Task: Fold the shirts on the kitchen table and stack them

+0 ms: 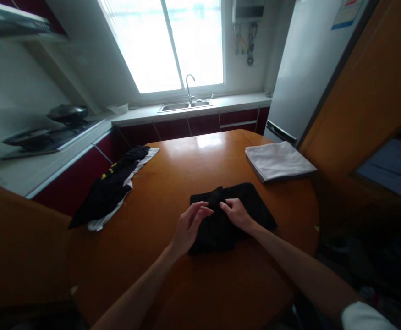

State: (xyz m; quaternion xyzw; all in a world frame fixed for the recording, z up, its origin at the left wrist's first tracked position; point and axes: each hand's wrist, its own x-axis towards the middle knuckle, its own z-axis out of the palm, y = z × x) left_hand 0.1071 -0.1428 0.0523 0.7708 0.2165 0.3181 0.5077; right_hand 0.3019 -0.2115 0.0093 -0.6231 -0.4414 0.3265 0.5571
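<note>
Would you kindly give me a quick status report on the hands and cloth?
Both hands, left and right, resting on black cloth. Cloth on table. Nothing in the way.

folded garment (236,201) lying mid-table (173,183), clothes pile (112,185) sitting at its 10 o'clock, folded stack (278,160) sitting at 1 o'clock, sink (184,106) sitting beyond at 12

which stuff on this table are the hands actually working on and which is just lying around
In hand:
black cloth, under the left hand and right hand, on the wooden table

Lying about:
pile of black and white clothes at the table's left edge
folded white cloth at the far right
</note>
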